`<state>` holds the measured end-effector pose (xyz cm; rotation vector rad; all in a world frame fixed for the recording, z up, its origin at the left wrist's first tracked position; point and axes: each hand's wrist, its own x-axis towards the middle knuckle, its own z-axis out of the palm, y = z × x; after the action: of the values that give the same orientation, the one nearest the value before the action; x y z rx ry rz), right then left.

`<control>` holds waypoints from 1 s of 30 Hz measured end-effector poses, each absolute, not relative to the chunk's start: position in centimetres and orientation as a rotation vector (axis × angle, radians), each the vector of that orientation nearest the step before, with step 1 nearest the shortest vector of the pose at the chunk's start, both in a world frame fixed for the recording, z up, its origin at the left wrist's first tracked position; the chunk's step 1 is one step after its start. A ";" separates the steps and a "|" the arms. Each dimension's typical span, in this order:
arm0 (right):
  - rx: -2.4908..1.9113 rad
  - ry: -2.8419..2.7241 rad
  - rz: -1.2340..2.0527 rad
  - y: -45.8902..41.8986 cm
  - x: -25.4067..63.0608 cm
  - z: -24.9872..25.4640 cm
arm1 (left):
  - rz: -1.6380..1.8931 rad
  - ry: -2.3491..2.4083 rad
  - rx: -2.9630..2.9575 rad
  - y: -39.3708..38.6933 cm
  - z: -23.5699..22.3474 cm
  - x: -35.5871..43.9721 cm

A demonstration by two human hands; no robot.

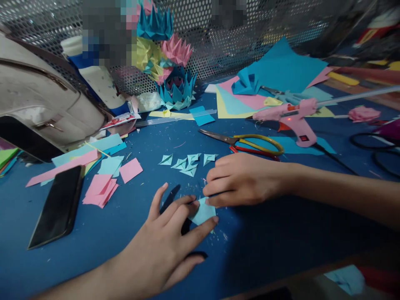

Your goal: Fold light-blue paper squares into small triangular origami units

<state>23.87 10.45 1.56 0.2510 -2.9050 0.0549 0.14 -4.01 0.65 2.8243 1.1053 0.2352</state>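
Note:
A small light-blue piece of paper (pixel 203 213) lies on the blue table (pixel 150 275) between my hands. My left hand (pixel 171 235) is open, its fingers spread, with fingertips resting on the paper's left and lower edges. The curled fingers of my right hand (pixel 240 180) close on the paper's upper corner; the thumb is hidden. Just beyond, several small folded light-blue paper pieces (pixel 188 170) form a loose group. Scissors (pixel 250 143) with yellow and red handles lie past my right hand.
A pink glue gun (pixel 293 112) with a cord sits at the right. Left are a phone (pixel 58 208), pink paper squares (pixel 100 189) and a pale bag (pixel 40 83). Folded paper flowers (pixel 176 87) stand at the back against a perforated metal panel (pixel 206 50), near coloured sheets (pixel 287 66).

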 end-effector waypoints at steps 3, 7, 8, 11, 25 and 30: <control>0.193 -2.917 0.042 9.9 23.9 1.6 | 0.229 1.100 2.846 -4.0 0.7 0.1; 0.223 -2.918 -0.006 9.7 23.7 1.9 | 0.219 1.100 2.860 -4.0 0.7 0.2; 0.238 -2.923 -0.020 9.7 23.6 2.0 | 0.221 1.099 2.858 -4.0 0.7 0.2; 0.209 -2.958 0.006 9.5 23.1 1.9 | 0.211 1.100 2.847 -4.0 0.8 0.2; 0.119 -2.807 0.398 10.1 23.5 1.2 | 0.238 1.094 2.839 -3.9 0.6 0.3; 0.184 -2.898 0.515 10.5 23.6 1.8 | 0.257 1.092 2.841 -4.0 0.6 0.3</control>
<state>23.63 10.53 1.78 0.1838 -2.8985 0.5150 0.30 -3.95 0.63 2.8411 1.0920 0.2575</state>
